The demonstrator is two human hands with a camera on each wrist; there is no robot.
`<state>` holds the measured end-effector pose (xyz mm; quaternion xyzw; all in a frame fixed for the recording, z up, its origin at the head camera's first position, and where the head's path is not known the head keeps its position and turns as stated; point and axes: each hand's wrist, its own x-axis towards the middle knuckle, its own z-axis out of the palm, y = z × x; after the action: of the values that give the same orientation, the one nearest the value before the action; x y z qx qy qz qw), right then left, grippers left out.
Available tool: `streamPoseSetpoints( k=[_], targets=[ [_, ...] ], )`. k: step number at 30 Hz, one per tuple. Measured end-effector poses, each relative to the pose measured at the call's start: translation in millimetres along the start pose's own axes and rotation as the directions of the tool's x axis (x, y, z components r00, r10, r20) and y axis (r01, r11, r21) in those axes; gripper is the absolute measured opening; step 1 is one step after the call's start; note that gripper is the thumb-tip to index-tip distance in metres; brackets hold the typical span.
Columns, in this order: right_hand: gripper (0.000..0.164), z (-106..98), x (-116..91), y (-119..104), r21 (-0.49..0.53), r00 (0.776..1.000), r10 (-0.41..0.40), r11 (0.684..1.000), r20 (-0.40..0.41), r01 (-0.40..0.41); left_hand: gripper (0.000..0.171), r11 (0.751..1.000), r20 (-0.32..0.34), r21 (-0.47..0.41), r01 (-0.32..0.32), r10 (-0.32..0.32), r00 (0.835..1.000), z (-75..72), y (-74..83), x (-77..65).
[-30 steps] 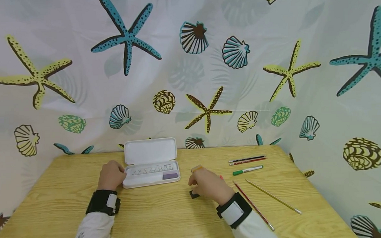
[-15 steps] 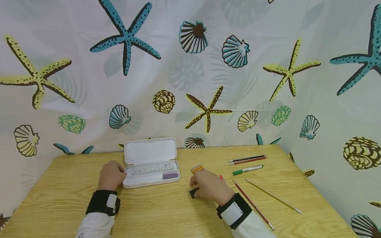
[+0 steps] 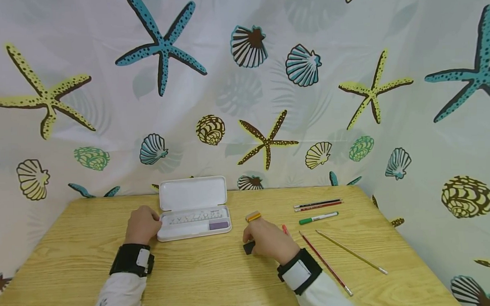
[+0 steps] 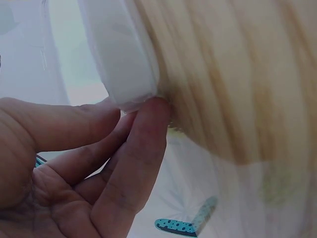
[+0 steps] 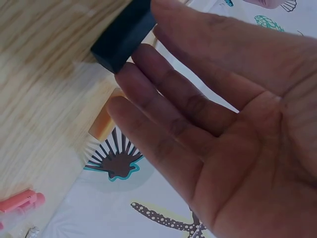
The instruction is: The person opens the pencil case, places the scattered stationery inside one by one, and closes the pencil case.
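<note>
Black block (image 5: 124, 37) between narrowly parted right fingers (image 5: 151, 96)

White sleeves (image 3: 121, 290), black wristbands (image 3: 125, 260), white patches (image 3: 296, 275)

Black block (image 5: 124, 37), open white case (image 3: 184, 231)

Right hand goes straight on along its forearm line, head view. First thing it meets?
Probably the orange block, just past the right hand's knuckles. Depth is unclear; they may already touch.
</note>
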<state>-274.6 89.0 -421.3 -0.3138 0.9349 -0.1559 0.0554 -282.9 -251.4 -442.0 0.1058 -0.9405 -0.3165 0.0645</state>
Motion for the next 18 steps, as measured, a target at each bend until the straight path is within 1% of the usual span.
streamPoseSetpoints(
  k=[6, 12, 18],
  targets=[
    [0.030, 1.3, -0.9, -0.3, -0.013, 1.000, -0.014, 1.000, -0.005, 0.014, 0.012, 1.000, -0.005, 0.000, -0.014, 0.014, 1.000, 0.2, -0.8, -0.3],
    [0.030, 0.7, -2.3, -0.9, -0.005, 1.000, -0.016, 1.000, -0.011, 0.016, 0.010, 1.000, -0.006, -0.006, -0.019, 0.019, 1.000, -0.1, -0.1, -0.6],
    [0.030, 0.2, -2.6, -1.0, 0.005, 1.000, -0.011, 1.000, -0.009, 0.011, 0.010, 1.000, -0.011, -0.006, -0.014, 0.014, 1.000, -0.5, 0.8, -0.8]
  ],
)
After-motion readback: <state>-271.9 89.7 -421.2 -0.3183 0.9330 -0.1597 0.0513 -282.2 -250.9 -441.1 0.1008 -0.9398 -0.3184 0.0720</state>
